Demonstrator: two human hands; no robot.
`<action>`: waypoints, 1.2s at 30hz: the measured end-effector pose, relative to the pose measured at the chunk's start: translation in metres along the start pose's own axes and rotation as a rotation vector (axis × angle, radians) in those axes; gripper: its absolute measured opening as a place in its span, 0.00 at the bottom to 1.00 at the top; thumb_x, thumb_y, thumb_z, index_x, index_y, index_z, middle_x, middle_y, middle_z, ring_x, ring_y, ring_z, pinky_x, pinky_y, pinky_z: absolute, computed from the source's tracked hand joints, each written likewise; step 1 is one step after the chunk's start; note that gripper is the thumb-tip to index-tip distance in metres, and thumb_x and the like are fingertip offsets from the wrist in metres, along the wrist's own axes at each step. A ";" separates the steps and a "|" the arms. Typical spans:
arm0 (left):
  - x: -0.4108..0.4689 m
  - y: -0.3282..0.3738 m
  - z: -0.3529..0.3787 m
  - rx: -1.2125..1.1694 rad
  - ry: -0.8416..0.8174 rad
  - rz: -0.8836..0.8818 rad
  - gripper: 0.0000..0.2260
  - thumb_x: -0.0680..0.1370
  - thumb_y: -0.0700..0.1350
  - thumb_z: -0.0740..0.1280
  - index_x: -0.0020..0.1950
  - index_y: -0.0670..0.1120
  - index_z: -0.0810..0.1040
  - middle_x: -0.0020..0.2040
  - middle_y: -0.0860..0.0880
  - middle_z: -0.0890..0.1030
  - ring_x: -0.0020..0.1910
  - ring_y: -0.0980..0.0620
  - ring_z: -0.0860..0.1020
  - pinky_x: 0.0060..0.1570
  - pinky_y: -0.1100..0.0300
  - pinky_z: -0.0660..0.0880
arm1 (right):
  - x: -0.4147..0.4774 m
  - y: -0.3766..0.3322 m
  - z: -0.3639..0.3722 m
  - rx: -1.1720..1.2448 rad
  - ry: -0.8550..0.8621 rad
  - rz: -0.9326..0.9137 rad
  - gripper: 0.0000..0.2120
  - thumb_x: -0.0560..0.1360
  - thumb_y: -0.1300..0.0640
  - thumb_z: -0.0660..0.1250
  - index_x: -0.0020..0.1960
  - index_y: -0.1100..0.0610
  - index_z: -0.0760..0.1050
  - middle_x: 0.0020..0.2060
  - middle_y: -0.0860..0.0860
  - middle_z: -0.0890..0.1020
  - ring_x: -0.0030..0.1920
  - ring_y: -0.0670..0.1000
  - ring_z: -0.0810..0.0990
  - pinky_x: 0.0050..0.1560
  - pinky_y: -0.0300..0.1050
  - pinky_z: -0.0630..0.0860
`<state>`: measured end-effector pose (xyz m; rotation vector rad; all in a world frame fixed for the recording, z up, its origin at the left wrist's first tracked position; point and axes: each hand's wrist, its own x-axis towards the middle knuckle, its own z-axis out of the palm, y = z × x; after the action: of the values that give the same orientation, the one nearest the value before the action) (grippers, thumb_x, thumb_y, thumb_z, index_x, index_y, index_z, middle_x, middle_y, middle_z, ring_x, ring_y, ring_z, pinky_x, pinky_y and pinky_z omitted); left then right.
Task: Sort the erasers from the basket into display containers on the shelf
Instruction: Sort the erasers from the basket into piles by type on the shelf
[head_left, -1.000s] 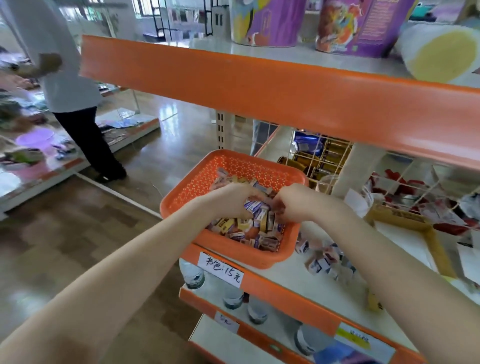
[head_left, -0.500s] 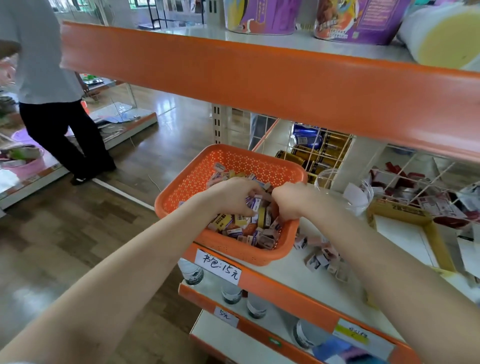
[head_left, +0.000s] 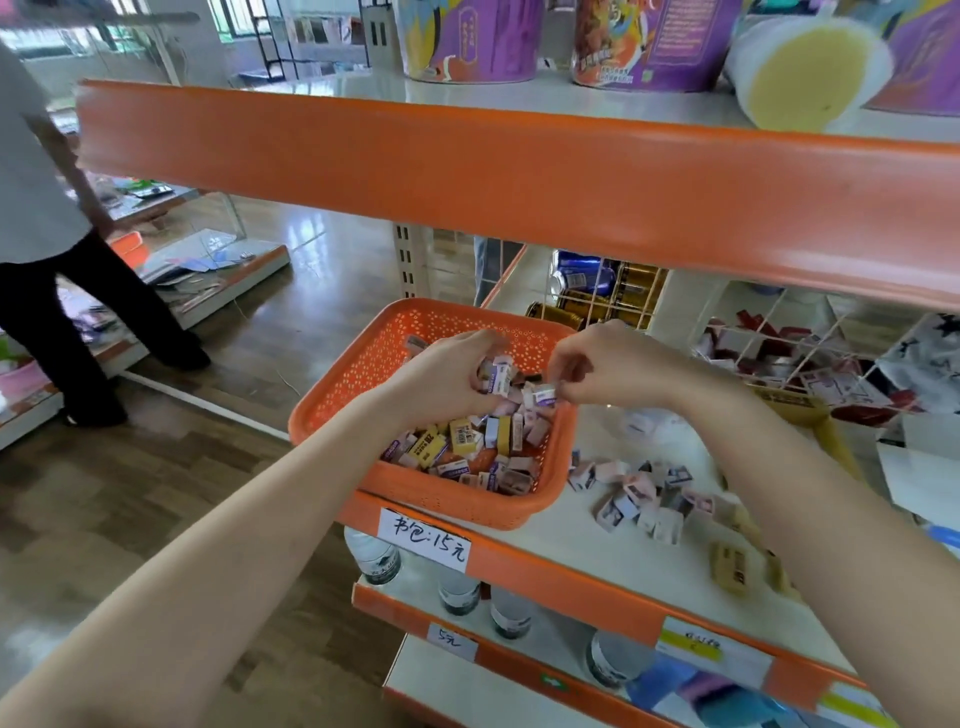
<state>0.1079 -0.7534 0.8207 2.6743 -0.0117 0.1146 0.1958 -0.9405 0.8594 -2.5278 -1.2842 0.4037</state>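
An orange perforated basket (head_left: 363, 364) sits at the left end of the white shelf (head_left: 597, 530), holding several small wrapped erasers (head_left: 457, 441) in pink, purple and yellow. Above the basket, my left hand (head_left: 441, 379) grips a handful of erasers (head_left: 496, 375). My right hand (head_left: 613, 369) pinches one white-and-purple eraser (head_left: 543, 396) just beside them. A loose pile of pink erasers (head_left: 639, 493) lies on the shelf right of the basket. A clear plastic container (head_left: 644, 423) stands behind that pile, partly hidden by my right forearm.
The orange upper shelf edge (head_left: 519, 176) overhangs close above my hands. Wire dividers with cans (head_left: 597, 291) and red packs (head_left: 789, 353) fill the back. A yellow cardboard box (head_left: 810, 415) stands at right. Bottles (head_left: 374, 561) sit below. A person (head_left: 47, 249) stands on the left aisle.
Both hands have lifted out of the eraser heap. My left hand now holds a bunch and my right hand pinches a single eraser. The person at left has stepped further left.
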 end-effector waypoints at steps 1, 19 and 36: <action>0.004 0.006 0.002 -0.011 0.020 0.033 0.28 0.73 0.51 0.70 0.71 0.51 0.66 0.66 0.53 0.73 0.53 0.56 0.72 0.56 0.59 0.71 | -0.009 0.006 -0.004 0.059 0.029 0.002 0.06 0.73 0.60 0.68 0.50 0.53 0.79 0.43 0.44 0.80 0.44 0.42 0.78 0.48 0.38 0.76; 0.069 0.179 0.084 0.082 -0.388 0.530 0.24 0.76 0.50 0.69 0.70 0.51 0.68 0.67 0.54 0.72 0.61 0.56 0.72 0.56 0.68 0.65 | -0.194 0.121 0.006 0.115 0.207 0.518 0.05 0.72 0.57 0.71 0.45 0.52 0.75 0.39 0.42 0.77 0.41 0.44 0.76 0.37 0.28 0.70; 0.062 0.187 0.116 0.081 -0.632 0.507 0.22 0.76 0.42 0.68 0.69 0.48 0.70 0.66 0.51 0.74 0.58 0.55 0.76 0.53 0.65 0.70 | -0.205 0.130 0.036 0.130 0.421 0.531 0.09 0.76 0.59 0.65 0.53 0.50 0.80 0.43 0.41 0.78 0.40 0.40 0.75 0.40 0.26 0.68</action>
<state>0.1737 -0.9714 0.8062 2.6080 -0.8921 -0.5810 0.1621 -1.1766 0.8032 -2.6213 -0.4183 0.0421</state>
